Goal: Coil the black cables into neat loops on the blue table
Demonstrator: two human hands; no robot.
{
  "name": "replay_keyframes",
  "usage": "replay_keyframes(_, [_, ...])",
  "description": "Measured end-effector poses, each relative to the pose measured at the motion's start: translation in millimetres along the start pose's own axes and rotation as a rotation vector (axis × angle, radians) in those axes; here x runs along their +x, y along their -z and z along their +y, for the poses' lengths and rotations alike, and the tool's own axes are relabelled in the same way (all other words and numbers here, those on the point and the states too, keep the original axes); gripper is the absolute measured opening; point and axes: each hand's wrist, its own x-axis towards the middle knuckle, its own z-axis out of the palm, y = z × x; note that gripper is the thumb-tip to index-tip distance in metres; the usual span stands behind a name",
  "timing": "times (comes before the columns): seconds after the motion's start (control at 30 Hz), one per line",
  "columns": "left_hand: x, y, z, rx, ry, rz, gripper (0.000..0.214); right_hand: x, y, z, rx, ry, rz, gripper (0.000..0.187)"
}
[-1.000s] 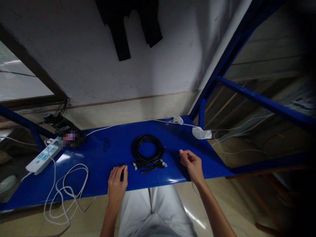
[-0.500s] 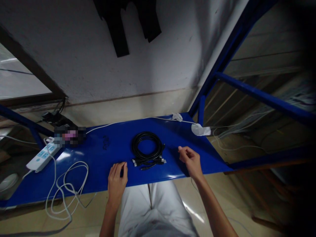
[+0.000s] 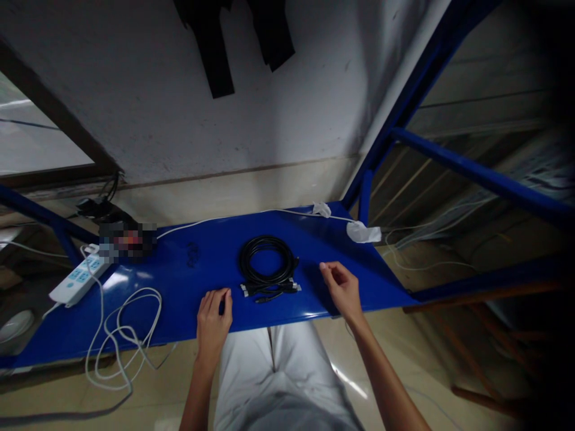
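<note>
A coiled black cable point(image 3: 243, 261) lies on the blue table point(image 3: 179, 311) in front of me, its connector ends gathered at the near side of the loop. My left hand point(image 3: 214, 314) rests at the table's front edge, left of the coil and apart from it. Its fingers are curled with the thumb drawn in against them, and nothing shows inside. To the right of the coil, my right hand point(image 3: 342, 287) is over the table, not touching the cable. Thumb and forefinger come together there in a loose pinch, with no object visible between them.
At the left are a white power strip point(image 3: 78, 280) and a loose white cord point(image 3: 155, 317) hanging over the front edge. Small black bits point(image 3: 192, 254) lie left of the coil. Crumpled white pieces point(image 3: 363, 232) sit at the back right, beside a blue frame post point(image 3: 365, 194).
The view has shifted slightly, so the table sits a little higher. My right hand has moved slightly left. My left hand and the coiled cable stay in place.
</note>
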Motion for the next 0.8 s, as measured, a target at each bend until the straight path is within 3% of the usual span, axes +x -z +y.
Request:
replay_keyframes(0.13, [5, 1.1, 1, -0.068, 0.035, -0.124, 0.021, -10, -27, -18, -0.206, 0.340, -0.053, 0.031])
replay_keyframes(0.3, [14, -5.8, 16, -0.198, 0.048, -0.279, 0.044, -9, -65, -36, -0.367, 0.666, -0.367, 0.063])
replay_keyframes(0.37, [17, -10.1, 20, -0.240, 0.047, -0.296, 0.050, -5, -74, -37, -0.412, 0.701, -0.469, 0.069])
replay_keyframes(0.5, [22, -15.4, 22, -0.317, 0.050, -0.293, 0.049, 3, -79, -35, -0.465, 0.707, -0.571, 0.047])
replay_keyframes(0.6, [27, -19.4, 23, -0.342, 0.045, -0.272, 0.036, 7, -75, -35, -0.476, 0.729, -0.577, 0.036])
replay_keyframes(0.8, [39, -36.7, 34, -0.392, 0.037, -0.246, 0.028, 15, -60, -31, -0.543, 0.731, -0.534, 0.033])
